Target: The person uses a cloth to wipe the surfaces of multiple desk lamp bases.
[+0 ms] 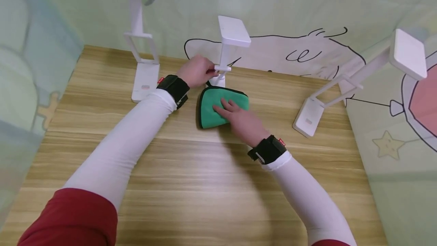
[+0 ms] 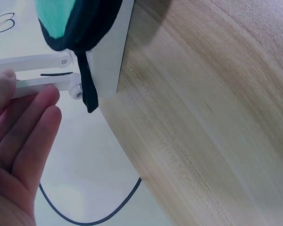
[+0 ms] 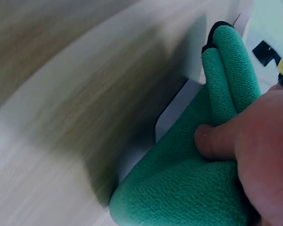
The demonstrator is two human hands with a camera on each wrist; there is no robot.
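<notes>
A green cleaning cloth [image 1: 211, 111] with black edging lies folded over the base of the middle white desk lamp [image 1: 235, 31]. My right hand [image 1: 244, 122] holds the cloth, fingers spread along its top; the thumb [image 3: 217, 141] presses into the plush fabric in the right wrist view. Part of the lamp base [image 3: 177, 110] shows from beneath the cloth. With thumb and fingertips, my left hand [image 1: 196, 72] pinches a thin bar of the lamp's arm [image 2: 42, 84]. A black hanging loop [image 2: 87, 87] dangles from the cloth's edge beside that arm.
Another white desk lamp [image 1: 146, 81] stands left of my left hand, and a third lamp [image 1: 308, 117] stands tilted at the right. The wooden table [image 1: 191, 193] meets a printed curtain [image 1: 290, 7] at the back and sides.
</notes>
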